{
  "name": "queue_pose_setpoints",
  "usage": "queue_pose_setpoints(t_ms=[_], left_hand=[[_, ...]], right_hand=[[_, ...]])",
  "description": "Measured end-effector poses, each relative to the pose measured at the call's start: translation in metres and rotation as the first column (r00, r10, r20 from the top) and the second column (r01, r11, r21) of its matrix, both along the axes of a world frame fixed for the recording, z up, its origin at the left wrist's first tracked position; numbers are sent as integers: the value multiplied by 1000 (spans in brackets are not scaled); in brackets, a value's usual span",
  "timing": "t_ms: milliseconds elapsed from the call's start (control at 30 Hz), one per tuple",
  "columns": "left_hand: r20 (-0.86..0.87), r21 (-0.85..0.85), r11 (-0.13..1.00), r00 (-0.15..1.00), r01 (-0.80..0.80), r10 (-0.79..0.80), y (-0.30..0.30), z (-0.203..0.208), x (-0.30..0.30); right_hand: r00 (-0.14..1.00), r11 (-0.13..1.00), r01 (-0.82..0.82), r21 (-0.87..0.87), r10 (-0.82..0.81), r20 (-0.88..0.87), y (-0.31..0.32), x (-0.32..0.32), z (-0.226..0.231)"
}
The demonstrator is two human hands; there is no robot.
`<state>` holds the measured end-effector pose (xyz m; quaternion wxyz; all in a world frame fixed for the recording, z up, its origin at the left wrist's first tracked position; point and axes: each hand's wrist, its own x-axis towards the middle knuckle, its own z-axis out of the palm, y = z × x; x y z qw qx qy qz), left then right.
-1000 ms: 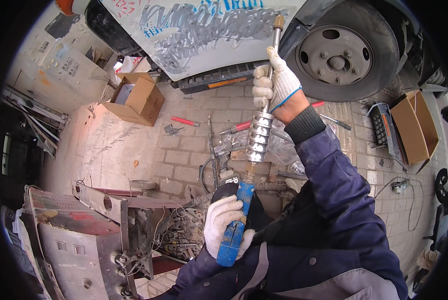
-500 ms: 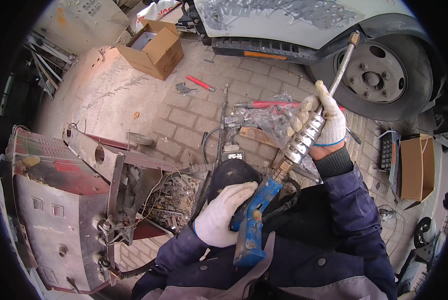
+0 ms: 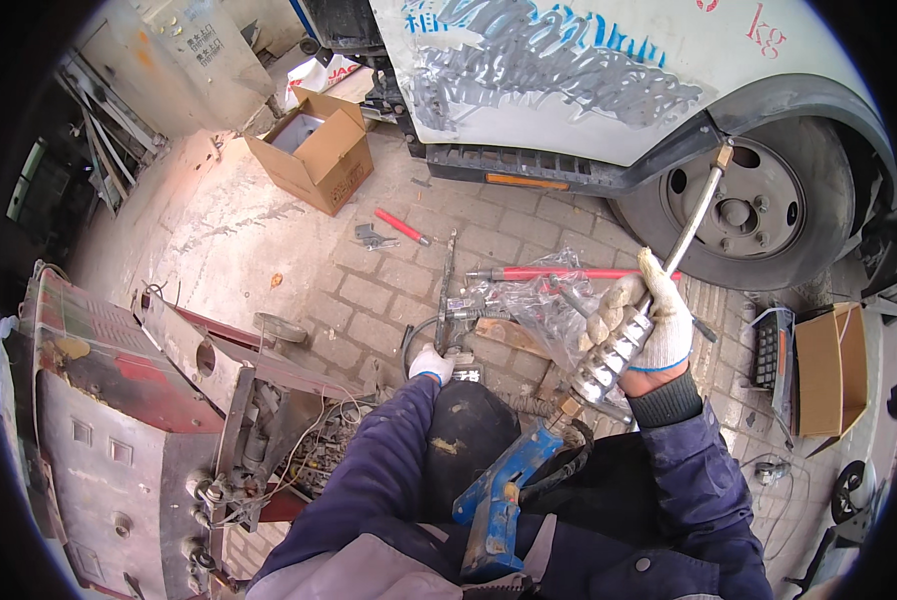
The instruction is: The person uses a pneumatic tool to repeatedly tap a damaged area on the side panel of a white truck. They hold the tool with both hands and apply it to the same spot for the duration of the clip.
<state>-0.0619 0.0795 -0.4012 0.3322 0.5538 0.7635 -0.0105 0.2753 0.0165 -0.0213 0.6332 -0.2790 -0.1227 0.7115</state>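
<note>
My right hand (image 3: 637, 325), in a white work glove, grips the ribbed metal barrel of a long cutting torch (image 3: 609, 350). Its thin tube rises up and right to a brass tip (image 3: 722, 157) in front of the vehicle wheel (image 3: 754, 210). The torch's blue handle (image 3: 497, 505) rests against my lap with a black hose beside it. My left hand (image 3: 432, 364), also gloved, reaches down past my knee to small metal parts on the brick paving; whether it holds anything is hidden.
A white vehicle body (image 3: 609, 75) fills the top. An open cardboard box (image 3: 316, 150) stands top left, a red tool (image 3: 402, 227) and a red-handled bar (image 3: 559, 273) lie on the bricks by a clear plastic bag (image 3: 544, 305). A dismantled red metal machine (image 3: 139, 420) stands at left.
My left hand has let go of the blue handle and moved down to the ground beyond my knee. The right hand still grips the torch barrel, its tip near the wheel.
</note>
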Motion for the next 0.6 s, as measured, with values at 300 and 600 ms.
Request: queue_pose_setpoints(t_ms=[300, 600], left_hand=[[301, 324, 912, 941, -253, 154, -24, 67, -7], [691, 338, 825, 715, -454, 110, -165, 242, -4]], right_hand=[[1000, 1000, -18, 10, 18, 6, 0, 1, -6], [971, 971, -240, -7, 240, -10, 8, -32, -20]])
